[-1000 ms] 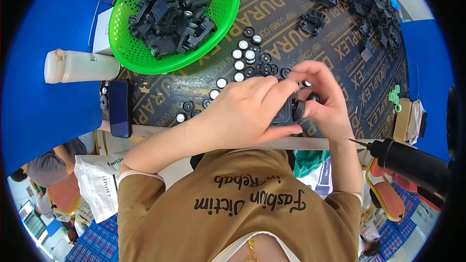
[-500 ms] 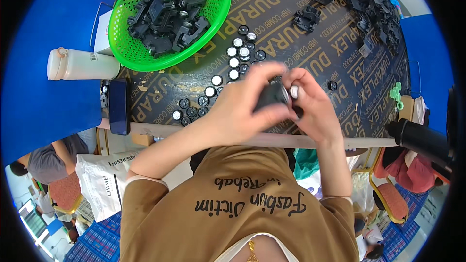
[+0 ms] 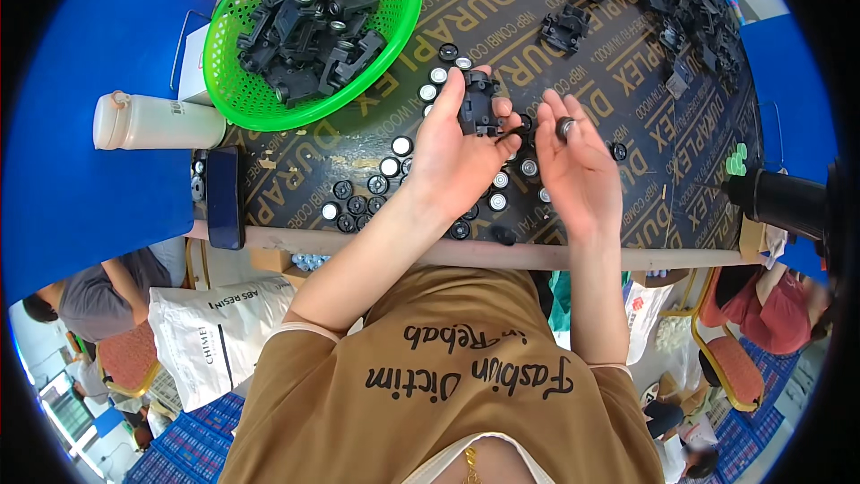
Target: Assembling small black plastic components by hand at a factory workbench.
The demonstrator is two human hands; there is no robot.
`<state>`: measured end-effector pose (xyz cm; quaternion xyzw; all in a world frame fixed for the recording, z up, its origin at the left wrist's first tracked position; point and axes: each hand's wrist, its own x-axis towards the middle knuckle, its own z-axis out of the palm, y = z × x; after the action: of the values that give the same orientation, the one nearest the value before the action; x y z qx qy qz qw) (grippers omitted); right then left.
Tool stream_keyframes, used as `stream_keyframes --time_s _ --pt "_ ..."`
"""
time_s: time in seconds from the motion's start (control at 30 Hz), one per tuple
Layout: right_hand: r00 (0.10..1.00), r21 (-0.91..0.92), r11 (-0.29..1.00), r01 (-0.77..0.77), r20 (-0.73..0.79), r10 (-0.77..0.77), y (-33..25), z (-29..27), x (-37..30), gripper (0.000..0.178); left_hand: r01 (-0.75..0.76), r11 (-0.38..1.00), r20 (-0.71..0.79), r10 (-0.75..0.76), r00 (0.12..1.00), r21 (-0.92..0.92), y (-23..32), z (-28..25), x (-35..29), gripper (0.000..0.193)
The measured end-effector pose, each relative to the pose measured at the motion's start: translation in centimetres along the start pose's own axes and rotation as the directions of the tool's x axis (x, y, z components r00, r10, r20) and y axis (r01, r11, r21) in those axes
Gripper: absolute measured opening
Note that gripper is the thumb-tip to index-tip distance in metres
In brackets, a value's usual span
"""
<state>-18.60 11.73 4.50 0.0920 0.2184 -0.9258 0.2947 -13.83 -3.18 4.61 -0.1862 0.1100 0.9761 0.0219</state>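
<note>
My left hand (image 3: 437,154) grips a black plastic toy car chassis (image 3: 480,106), thumb along one side and fingers curled round the other. Beside it, my right hand (image 3: 580,175) is turned palm up and holds a small black wheel (image 3: 564,128) at its fingers. The two hands are apart. Beneath and around them lie loose toy wheels, some with a silver-white face, such as the wheel (image 3: 498,202) between my wrists, and some plain black, such as the wheel (image 3: 378,185) left of my left forearm. My left hand and forearm hide part of this spread.
A green basket (image 3: 224,81) of black chassis stands at the far left. More black chassis (image 3: 564,29) are heaped at the far right. A white bottle (image 3: 157,121) and a dark phone (image 3: 227,197) lie on the left; small green pieces (image 3: 736,159) sit at the right edge.
My hands have parted and moved slightly away from me. The chassis shows more fully in my left hand, and my right palm has turned up with a wheel at its fingers.
</note>
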Motion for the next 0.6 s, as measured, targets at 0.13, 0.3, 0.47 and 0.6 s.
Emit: stream_keyframes --time_s 0.13,0.3,0.47,0.6 --pt "0.978 -0.607 0.767 0.209 0.149 -0.148 0.1 1.4 -0.5 0.014 -0.019 0.999 -0.042 0.018 0.999 -0.027 0.6 0.5 0.0 0.033" --pt "0.799 -0.813 0.099 0.573 0.529 -0.285 2.0 3.3 -2.5 0.029 0.025 0.985 0.041 -0.018 0.999 -0.172 0.4 0.9 -0.5 0.033" --pt "0.771 -0.808 -0.054 0.586 0.577 -0.268 2.5 3.4 -2.8 0.026 0.02 0.991 -0.003 -0.021 1.0 -0.13 0.0 2.6 -1.9 0.03" --pt "0.63 -0.69 -0.163 0.705 0.715 -0.302 2.9 2.9 -2.9 0.02 0.0 0.992 0.053 0.006 0.999 -0.123 -0.1 3.0 -2.4 0.03"
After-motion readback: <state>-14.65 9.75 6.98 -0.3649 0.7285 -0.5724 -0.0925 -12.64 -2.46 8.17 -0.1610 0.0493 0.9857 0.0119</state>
